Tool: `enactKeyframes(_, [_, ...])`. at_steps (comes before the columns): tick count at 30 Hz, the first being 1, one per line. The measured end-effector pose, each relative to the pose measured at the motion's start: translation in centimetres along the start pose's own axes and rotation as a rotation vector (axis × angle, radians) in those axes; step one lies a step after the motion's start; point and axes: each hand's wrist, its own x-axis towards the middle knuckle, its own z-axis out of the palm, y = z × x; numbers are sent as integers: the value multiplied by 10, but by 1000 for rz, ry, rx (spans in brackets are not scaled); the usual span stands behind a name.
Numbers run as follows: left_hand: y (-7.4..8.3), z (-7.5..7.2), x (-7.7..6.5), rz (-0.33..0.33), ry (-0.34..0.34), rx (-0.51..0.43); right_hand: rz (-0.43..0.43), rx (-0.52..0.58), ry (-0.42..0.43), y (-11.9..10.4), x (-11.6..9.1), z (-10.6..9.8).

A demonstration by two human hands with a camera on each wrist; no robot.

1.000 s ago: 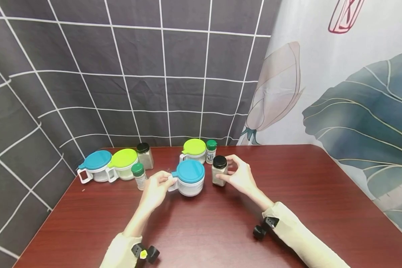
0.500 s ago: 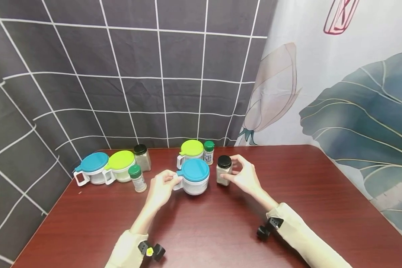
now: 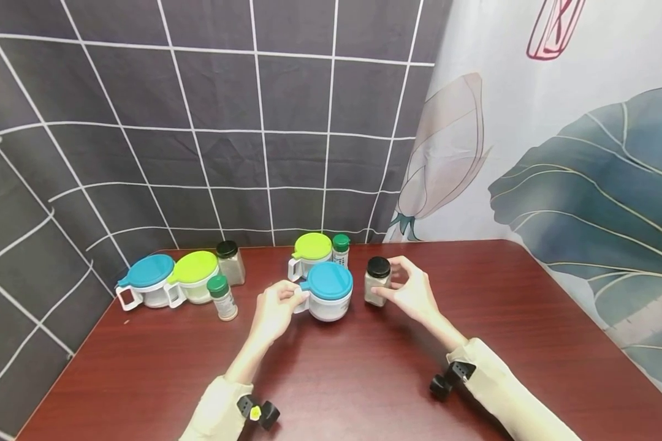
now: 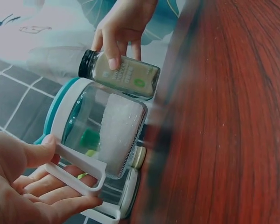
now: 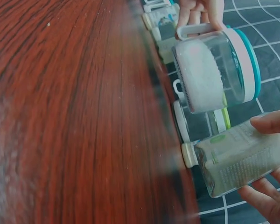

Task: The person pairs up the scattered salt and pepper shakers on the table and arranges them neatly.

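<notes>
In the head view my left hand (image 3: 274,313) grips the white handle of a clear seasoning jar with a blue lid (image 3: 330,291). White granules fill part of this jar (image 4: 123,133), as the left wrist view shows. My right hand (image 3: 416,295) pinches a square glass spice bottle with a black lid (image 3: 377,283) between thumb and fingers. The bottle (image 5: 242,156) holds pale powder. Both containers look lifted slightly off the table, side by side with a small gap. Behind the blue-lidded jar stand a lime-lidded jar (image 3: 312,247) and a green-capped shaker (image 3: 340,250), partly hidden.
On the left of the red-brown table (image 3: 331,380) stand another blue-lidded jar (image 3: 150,275), a lime-lidded jar (image 3: 195,274), a black-lidded spice bottle (image 3: 232,264) and a green-capped shaker (image 3: 222,298). A grey grid-patterned cloth (image 3: 220,153) hangs behind.
Both hands have shifted to the right together, carrying the blue-lidded jar and the black-lidded bottle. The view has turned slightly, so the standing containers sit further left in it.
</notes>
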Motion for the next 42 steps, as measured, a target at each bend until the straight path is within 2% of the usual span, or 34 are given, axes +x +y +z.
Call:
enactKeyframes(15, [5,23,5,39,1,-9,29,-42,36,5,2,-18])
enactKeyframes(18, [7,26,4,30,3,-4,20,-39,40,4,1,-20])
enactKeyframes(25, [9,34,5,70,4,-5,24,-44,52,5,1,-25])
enactKeyframes(35, [11,43,11,68,2,-46,26,-73,56,9,4,-30])
enactKeyframes(42, [14,47,12,58,8,-39,44,-62,53,14,6,-32])
